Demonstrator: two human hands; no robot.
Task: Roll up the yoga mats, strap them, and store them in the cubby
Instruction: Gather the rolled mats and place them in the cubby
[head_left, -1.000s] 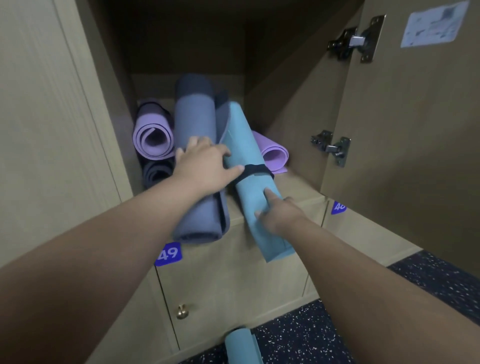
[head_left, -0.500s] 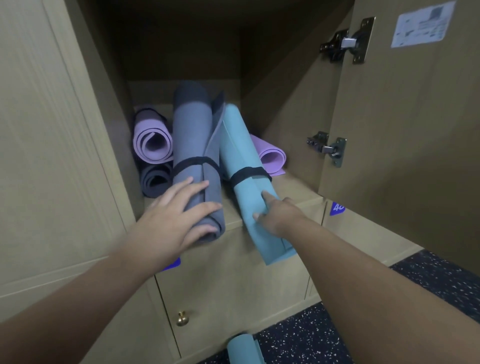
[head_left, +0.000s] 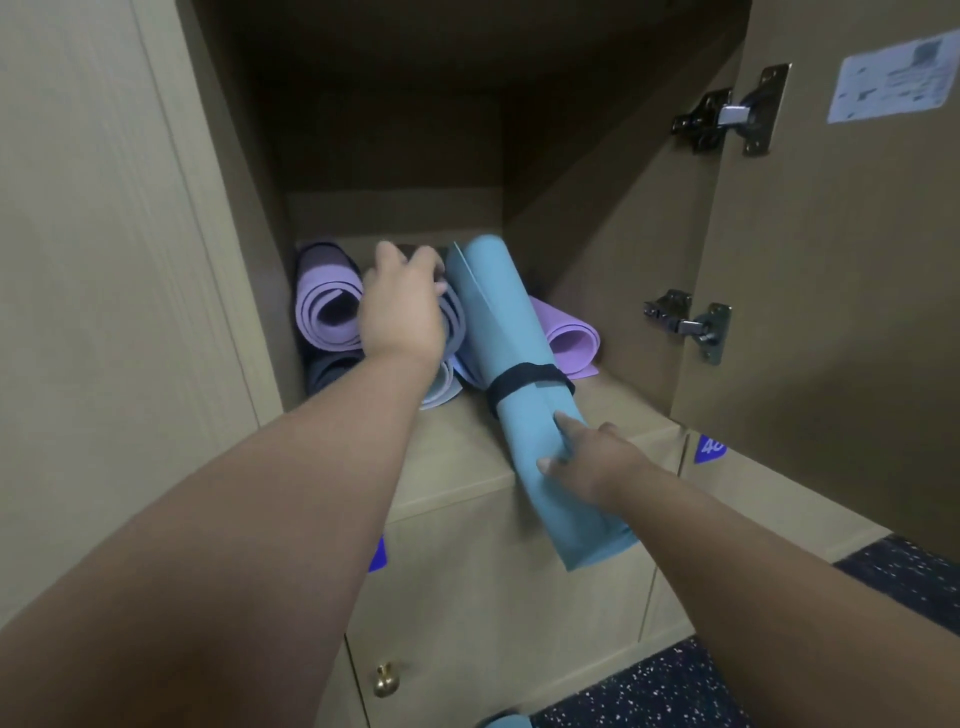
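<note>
The open cubby (head_left: 597, 270) fills the upper middle of the view, its door (head_left: 841, 291) swung out to the right with 2 metal hinges (head_left: 727, 111) on its inner face and a paper label (head_left: 894, 78) near the top. A closed compartment below carries a brass knob (head_left: 385, 679), and dark speckled floor (head_left: 649, 691) shows at the bottom right.

Inside the cubby, a teal mat (head_left: 511, 374) lies rolled and slanted, its far end deep in the cubby and its near end jutting out past the shelf edge. A black strap (head_left: 524, 382) wraps around its middle. To its left sits a grey-blue rolled mat (head_left: 451, 340), lying wholly inside the cubby. A purple rolled mat (head_left: 324, 306) rests at the far left on top of a dark rolled mat (head_left: 327, 371), and another purple mat (head_left: 569, 338) lies behind the teal one at the right.

The left hand (head_left: 402, 304) rests on the end of the grey-blue mat, fingers bent over its top. The right hand (head_left: 592, 460) grips the teal mat below the strap, index finger stretched along the roll and thumb pressed against its side.
</note>
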